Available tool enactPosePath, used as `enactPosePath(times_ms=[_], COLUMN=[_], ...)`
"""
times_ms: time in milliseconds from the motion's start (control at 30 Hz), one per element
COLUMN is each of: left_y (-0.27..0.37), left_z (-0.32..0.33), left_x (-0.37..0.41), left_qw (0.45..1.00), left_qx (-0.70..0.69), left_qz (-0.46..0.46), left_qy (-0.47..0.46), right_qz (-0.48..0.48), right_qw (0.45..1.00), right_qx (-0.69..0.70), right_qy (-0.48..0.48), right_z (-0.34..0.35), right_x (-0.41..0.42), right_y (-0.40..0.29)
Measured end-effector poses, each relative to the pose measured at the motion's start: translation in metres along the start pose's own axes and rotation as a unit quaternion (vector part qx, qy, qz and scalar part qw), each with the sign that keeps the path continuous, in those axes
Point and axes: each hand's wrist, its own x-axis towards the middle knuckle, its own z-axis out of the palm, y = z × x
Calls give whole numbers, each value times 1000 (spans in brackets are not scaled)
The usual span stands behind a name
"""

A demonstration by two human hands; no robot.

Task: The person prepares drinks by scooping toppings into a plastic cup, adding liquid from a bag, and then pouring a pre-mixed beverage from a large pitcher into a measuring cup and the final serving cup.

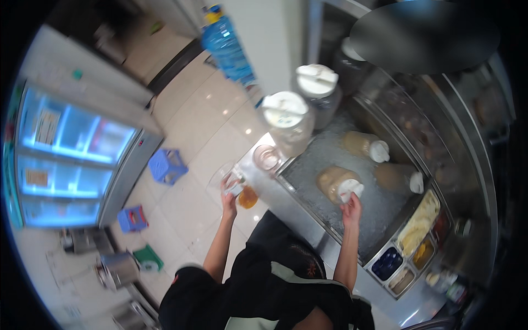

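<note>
My left hand (229, 202) grips a clear cup (236, 187) over the floor, left of the steel counter. Amber contents (248, 197) show at one end of it; blur hides the cup's exact outline. With its fingers on the white lid (350, 191) of a plastic jug, my right hand (351, 209) reaches over the ice. That jug (330, 181) holds a tan liquid and lies tilted in the ice bin (313, 194). Two more jugs of tan liquid, one farther back (359, 144) and one to the right (392, 177), rest in the same ice.
Two large jars with white lids (285, 109) (317, 80) stand at the bin's far left corner. A clear container (267, 157) sits on the counter edge (264, 181). Steel topping pans (387, 264) line the right. Blue plastic stools (167, 166) and a lit glass-door fridge (70, 152) stand left.
</note>
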Motion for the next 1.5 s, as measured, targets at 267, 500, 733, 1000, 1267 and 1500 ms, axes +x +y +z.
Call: enactPosePath(times_ms=[267, 500, 733, 1000, 1267, 1500], left_y=[-18, -45, -77, -130, -77, -116], left_z=[21, 42, 36, 29, 229, 453], left_x=[-30, -40, -30, -73, -14, 30], left_qw=[999, 998, 973, 758, 515, 654], left_qx=[-27, 46, 212, 581, 617, 342], left_qz=[15, 41, 90, -295, -185, 29], left_qy=[-19, -14, 4, -22, -565, -674], right_qz=[-171, -192, -268, -334, -346, -328], right_qw=[960, 965, 941, 744, 467, 357], right_qx=[-143, -160, -193, -569, -742, -808], right_qy=[-170, -83, 76, 105, 333, 335], right_z=[16, -33, -74, -136, -66, -79], right_x=[-184, -270, -311, -339, -305, -304], right_y=[-119, -134, -127, -121, -126, -111])
